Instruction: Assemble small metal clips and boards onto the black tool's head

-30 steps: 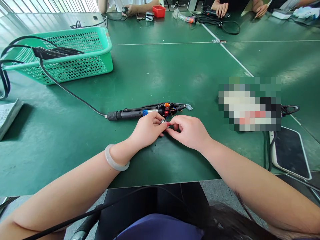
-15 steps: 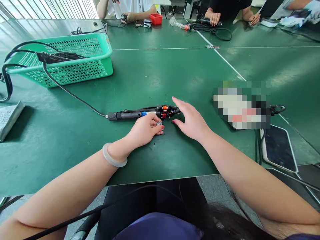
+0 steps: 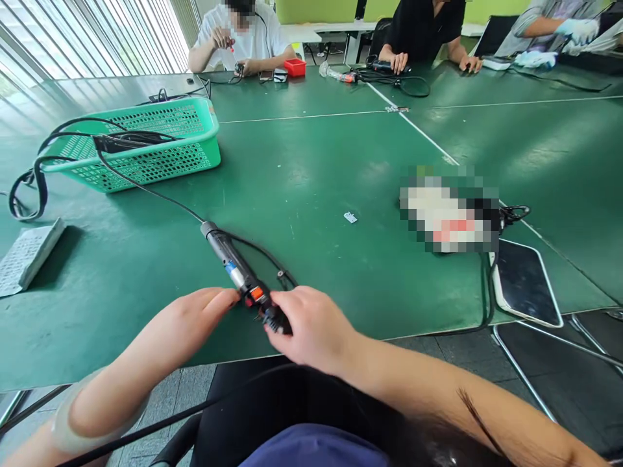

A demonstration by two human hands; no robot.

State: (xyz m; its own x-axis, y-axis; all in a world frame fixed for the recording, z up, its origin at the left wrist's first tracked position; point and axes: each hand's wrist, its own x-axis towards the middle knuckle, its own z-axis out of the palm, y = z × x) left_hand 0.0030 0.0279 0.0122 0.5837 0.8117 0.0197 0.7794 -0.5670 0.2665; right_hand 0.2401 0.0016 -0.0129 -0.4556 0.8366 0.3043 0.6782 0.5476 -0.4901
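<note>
Black tubular tool (image 3: 232, 270), just the one, and in the head view it slants across the middle of the near edge, far end leaning left! Two hands are at it. Right hand (image 3: 314, 327): thumb and fingers wrapped round the tool's near end, holding it. Left hand (image 3: 187, 321): fingers together, tips right at the tool's left side; whether they pinch anything, I cannot tell. One orange block (image 3: 256, 293) shows between the hands. Two cables now: one thin cable (image 3: 165, 196) runs from the far end to one green basket (image 3: 197, 155) at far left, and one short cable (image 3: 260, 248) curves down the tool's right side. Out on the green table (image 3: 311, 155), farther and to the right, one small grey piece (image 3: 350, 218). Over on the right, one phone (image 3: 525, 279), with one pixelated item (image 3: 442, 217) just beyond. Near left, one paper-covered block (image 3: 29, 256). Far side: one red tray (image 3: 294, 68), three people (image 3: 428, 32).
</note>
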